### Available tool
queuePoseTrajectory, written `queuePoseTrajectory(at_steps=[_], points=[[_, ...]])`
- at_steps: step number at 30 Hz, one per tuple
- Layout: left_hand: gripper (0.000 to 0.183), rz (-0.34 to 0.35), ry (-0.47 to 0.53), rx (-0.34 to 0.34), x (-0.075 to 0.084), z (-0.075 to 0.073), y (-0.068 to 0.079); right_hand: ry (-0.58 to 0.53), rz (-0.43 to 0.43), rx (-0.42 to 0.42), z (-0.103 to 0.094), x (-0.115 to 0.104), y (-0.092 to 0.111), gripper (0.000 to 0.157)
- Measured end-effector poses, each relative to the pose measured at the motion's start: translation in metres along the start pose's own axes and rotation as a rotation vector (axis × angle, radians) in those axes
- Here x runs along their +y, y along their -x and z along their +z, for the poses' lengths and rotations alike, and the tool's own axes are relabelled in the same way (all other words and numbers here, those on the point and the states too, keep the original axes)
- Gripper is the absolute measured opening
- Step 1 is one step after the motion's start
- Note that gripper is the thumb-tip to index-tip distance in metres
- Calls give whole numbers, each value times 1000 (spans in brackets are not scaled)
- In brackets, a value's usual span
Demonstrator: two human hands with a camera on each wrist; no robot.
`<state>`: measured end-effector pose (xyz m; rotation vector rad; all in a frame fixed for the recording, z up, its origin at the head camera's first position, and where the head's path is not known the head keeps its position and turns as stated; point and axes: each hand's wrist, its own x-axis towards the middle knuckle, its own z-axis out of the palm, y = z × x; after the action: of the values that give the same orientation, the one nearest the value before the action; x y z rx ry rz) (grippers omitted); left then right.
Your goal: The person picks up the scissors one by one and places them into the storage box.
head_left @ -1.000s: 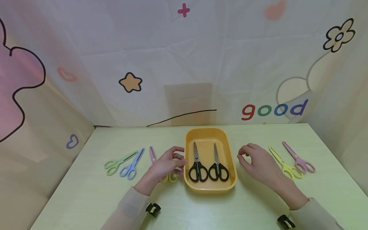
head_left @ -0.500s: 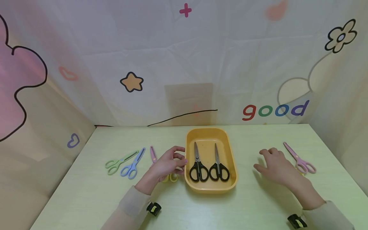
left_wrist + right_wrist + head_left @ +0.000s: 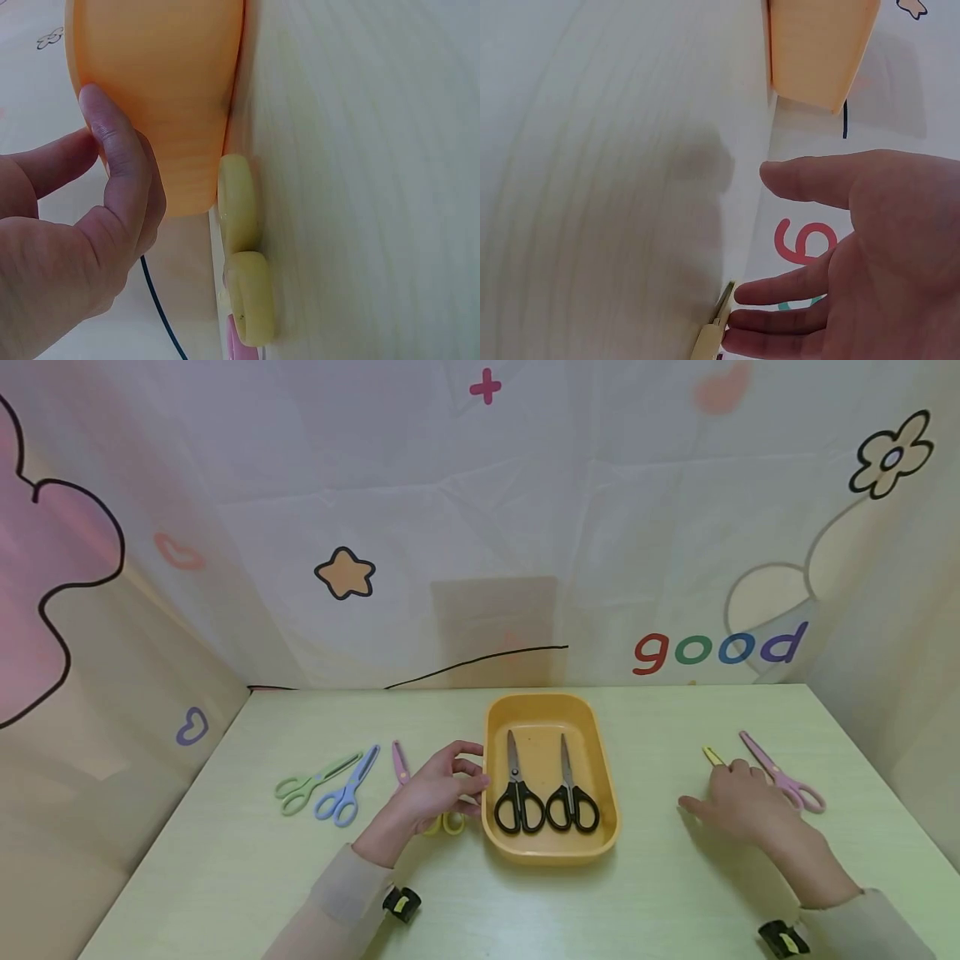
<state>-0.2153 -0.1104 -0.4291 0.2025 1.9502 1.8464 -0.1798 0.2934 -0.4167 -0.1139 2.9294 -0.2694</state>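
Yellow scissors (image 3: 714,756) lie toward the bench's (image 3: 660,893) right side, handles hidden behind the right hand (image 3: 750,808), its fingers extended; the blade tip, covered half a second ago, now shows. The left hand (image 3: 431,793) pinches the tray's (image 3: 551,853) rim

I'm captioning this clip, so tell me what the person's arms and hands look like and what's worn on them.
The left hand and right hand are bare, with no gloves or rings showing. The left sleeve and right sleeve are long and pale beige. By each cuff sits a small black device with a yellow patch; no cable shows.
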Motion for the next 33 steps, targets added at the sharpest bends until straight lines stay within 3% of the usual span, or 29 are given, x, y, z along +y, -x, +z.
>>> queuePoseTrajectory(at_steps=[16,28,33], points=[[47,-9,-2,2,0,0,0,-66,-17,-1,10,-15,-11,58],[47,-16,-3,4,1,1,1,-123,-47,83,11,-22,-9,65],[47,-17,-9,9,3,1,2,-146,-58,97,7,-16,-3,52]])
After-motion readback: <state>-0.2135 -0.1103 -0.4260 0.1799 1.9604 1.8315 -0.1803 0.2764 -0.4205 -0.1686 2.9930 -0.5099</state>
